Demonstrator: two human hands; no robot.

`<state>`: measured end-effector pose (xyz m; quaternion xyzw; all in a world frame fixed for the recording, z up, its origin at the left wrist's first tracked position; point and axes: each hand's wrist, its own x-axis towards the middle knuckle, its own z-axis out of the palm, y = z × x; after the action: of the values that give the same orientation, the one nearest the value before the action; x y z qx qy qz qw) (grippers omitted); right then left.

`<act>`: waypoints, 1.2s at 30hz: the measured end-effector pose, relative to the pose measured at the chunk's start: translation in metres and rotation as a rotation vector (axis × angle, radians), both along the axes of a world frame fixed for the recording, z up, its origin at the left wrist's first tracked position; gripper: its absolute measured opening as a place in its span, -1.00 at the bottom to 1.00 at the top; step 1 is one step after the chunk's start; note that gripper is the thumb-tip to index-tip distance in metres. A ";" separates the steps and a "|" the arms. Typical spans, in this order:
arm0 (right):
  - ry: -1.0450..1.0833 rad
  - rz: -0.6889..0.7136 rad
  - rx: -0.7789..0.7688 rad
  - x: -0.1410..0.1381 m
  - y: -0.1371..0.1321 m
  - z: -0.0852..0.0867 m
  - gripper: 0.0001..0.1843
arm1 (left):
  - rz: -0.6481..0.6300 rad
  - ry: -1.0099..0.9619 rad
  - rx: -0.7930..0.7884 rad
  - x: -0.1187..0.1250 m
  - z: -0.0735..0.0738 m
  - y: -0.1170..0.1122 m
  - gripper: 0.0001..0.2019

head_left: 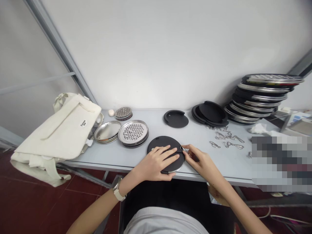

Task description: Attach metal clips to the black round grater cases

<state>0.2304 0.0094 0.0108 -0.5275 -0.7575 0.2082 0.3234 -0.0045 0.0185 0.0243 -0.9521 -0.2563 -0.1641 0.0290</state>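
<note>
1. Black disc [165, 141], in the head view, lies near the front of the grey table [234, 165].
2. Your left hand [156, 164] spreads palm-down across it, fingers parted.
3. Your right hand [201, 162] pinches a small metal piece [181, 148] at its right rim, thumb and forefinger nearly together.

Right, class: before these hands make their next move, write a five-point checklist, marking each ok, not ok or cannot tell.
1. Left hand on the round black disc: ok, spread across it.
2. Right hand at the disc's right edge: ok, beside a small shiny part.
3. Small shiny part secured: cannot tell, partly covered.
4. Silver looped metal clips nearby: ok, loose on the pale grey table, beyond the right hand.
5. Cream fabric bag wholly on the table: not ok, overhanging the front edge.
</note>
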 end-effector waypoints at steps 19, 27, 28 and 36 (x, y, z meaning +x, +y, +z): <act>0.027 0.006 -0.010 0.000 -0.001 0.000 -0.77 | -0.010 0.001 -0.011 -0.001 0.000 0.000 -0.42; 0.028 0.004 -0.015 0.000 -0.002 -0.001 -0.79 | -0.004 0.005 -0.006 0.000 0.000 0.000 -0.43; 0.028 0.005 -0.017 0.000 -0.002 -0.001 -0.78 | -0.003 0.005 -0.005 0.000 0.000 0.000 -0.43; 0.035 0.005 -0.028 0.000 -0.002 -0.002 -0.78 | -0.009 -0.005 0.003 0.000 -0.001 0.000 -0.43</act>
<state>0.2299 0.0074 0.0092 -0.5265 -0.7501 0.2287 0.3285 -0.0049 0.0185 0.0236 -0.9528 -0.2520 -0.1670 0.0288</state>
